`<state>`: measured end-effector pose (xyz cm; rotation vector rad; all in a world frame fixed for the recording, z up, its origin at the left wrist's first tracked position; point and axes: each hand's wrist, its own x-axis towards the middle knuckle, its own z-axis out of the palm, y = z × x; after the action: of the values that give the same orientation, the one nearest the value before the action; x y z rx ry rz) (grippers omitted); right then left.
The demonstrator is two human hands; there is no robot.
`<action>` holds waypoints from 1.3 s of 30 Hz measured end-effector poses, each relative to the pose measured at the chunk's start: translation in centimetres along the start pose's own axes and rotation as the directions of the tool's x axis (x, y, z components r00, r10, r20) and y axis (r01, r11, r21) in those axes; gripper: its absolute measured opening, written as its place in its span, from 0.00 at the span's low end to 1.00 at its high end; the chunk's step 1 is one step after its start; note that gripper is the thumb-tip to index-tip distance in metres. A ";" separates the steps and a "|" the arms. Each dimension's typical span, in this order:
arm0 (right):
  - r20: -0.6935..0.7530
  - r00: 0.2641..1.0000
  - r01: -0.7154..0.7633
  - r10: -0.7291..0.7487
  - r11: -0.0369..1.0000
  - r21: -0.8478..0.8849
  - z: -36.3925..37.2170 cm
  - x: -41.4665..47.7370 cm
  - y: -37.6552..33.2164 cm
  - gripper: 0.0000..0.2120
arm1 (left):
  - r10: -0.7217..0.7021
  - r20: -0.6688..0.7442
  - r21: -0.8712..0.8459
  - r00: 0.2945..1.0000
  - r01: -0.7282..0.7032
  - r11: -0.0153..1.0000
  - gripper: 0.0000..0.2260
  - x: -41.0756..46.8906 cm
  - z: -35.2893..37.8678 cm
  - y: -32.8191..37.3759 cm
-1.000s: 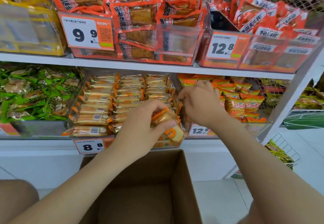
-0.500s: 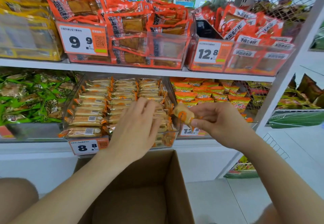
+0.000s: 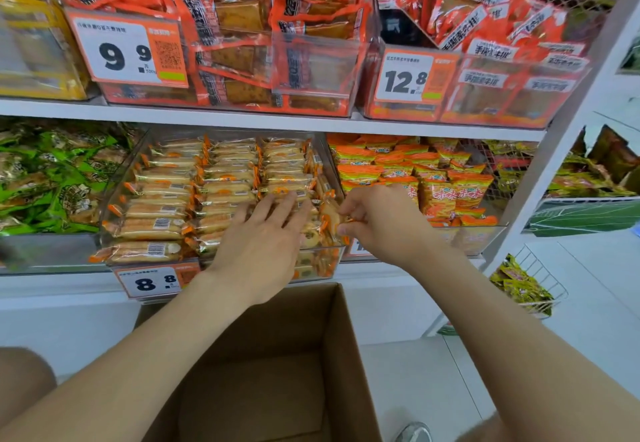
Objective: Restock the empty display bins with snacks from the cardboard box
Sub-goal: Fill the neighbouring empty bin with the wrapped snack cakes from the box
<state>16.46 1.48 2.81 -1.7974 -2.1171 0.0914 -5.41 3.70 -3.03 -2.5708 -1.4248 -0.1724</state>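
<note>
A clear display bin on the lower shelf holds rows of pale snack packs with orange ends. My left hand lies flat on the packs at the bin's front right, fingers straight. My right hand pinches one snack pack at the bin's right edge, just inside the wall. The open cardboard box stands below my arms; the part of its inside that shows is bare.
Green packs fill the bin to the left, orange-yellow bags the bin to the right. The upper shelf carries orange packets behind price tags 9.9 and 12.8. A wire basket hangs at the right.
My right hand has carried the pinched pack left and down to the bin's right edge. My left hand has spread flat on the packs. The camera has moved closer.
</note>
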 end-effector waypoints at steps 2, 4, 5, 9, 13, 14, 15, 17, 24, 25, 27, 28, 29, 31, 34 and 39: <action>-0.031 0.999 -0.018 0.017 1.000 -0.017 0.6 0.2 -0.1 0.11 | -0.001 -0.003 0.003 1.000 0.001 1.000 0.27 -0.1 -0.2 0.0; -0.052 0.999 -0.002 -0.002 0.997 -0.081 1.4 0.3 -0.4 0.10 | 0.005 -0.003 -0.010 1.000 -0.005 1.000 0.26 -0.1 -0.3 -0.2; -0.044 0.999 0.024 -0.031 0.988 -0.149 1.8 0.3 -0.7 0.10 | 0.009 -0.002 -0.025 1.000 -0.009 1.000 0.26 0.0 -0.2 -0.4; 0.066 0.988 0.153 -0.138 0.906 -0.395 2.6 -0.5 -1.9 0.06 | 0.025 -0.015 -0.041 1.000 -0.026 0.999 0.28 0.0 -0.2 -0.8; -0.054 0.981 0.136 -0.186 0.859 -0.493 2.7 -2.3 -3.2 0.05 | 0.033 -0.024 -0.045 0.999 -0.034 0.998 0.27 0.0 0.2 -0.6; -0.091 0.981 0.110 -0.172 0.875 -0.471 3.1 -2.4 -3.7 0.04 | 0.038 -0.039 -0.058 0.999 -0.040 0.998 0.27 0.1 0.2 -0.6; -0.128 0.978 0.094 -0.165 0.895 -0.436 3.6 -2.2 -4.1 0.08 | 0.037 -0.065 -0.077 0.997 -0.042 0.996 0.28 0.1 0.2 -0.7; -0.179 0.968 0.112 -0.179 0.938 -0.329 4.5 -1.1 -5.1 0.19 | 0.001 -0.110 -0.093 0.994 -0.011 0.996 0.31 -0.3 -0.2 -1.0; 0.048 0.986 0.168 -0.161 0.951 -0.260 7.8 3.0 -6.3 0.35 | -0.348 -0.106 -0.020 0.932 0.348 0.937 0.40 -7.0 -1.2 -4.4; 0.063 0.986 0.165 -0.154 0.951 -0.260 8.1 3.3 -6.0 0.37 | -0.378 -0.085 -0.031 0.922 0.377 0.926 0.39 -7.8 -1.0 -5.4; 0.068 0.987 0.157 -0.144 0.951 -0.267 8.4 3.7 -5.6 0.38 | -0.384 -0.037 -0.087 0.923 0.380 0.921 0.38 -8.8 -0.7 -7.5; 0.072 0.988 0.151 -0.137 0.952 -0.266 8.5 3.8 -5.6 0.38 | -0.352 -0.027 -0.119 0.935 0.347 0.930 0.37 -8.9 -0.6 -8.5; 0.080 0.988 0.145 -0.128 0.955 -0.258 8.4 3.9 -5.6 0.38 | -0.304 -0.033 -0.156 0.952 0.295 0.943 0.36 -8.8 -0.7 -9.3; 0.113 0.988 0.128 -0.104 0.965 -0.230 8.2 4.1 -5.8 0.38 | -0.203 -0.052 -0.248 0.978 0.184 0.951 0.35 -8.6 -1.5 -10.5; 0.076 0.994 0.087 -0.073 0.976 -0.199 8.2 3.8 -6.3 0.36 | -0.146 -0.023 -0.330 0.989 0.131 0.935 0.36 -8.4 -1.5 -11.5; -0.287 0.898 0.281 -0.333 0.937 -0.209 7.2 2.4 -9.0 0.26 | -0.139 -0.021 -0.325 0.990 0.124 0.938 0.34 -8.1 -0.3 -12.2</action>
<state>5.48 3.44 -0.84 -1.4143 -2.1837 -0.4374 -20.06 3.20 -2.92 -2.6984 -1.6758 -0.5203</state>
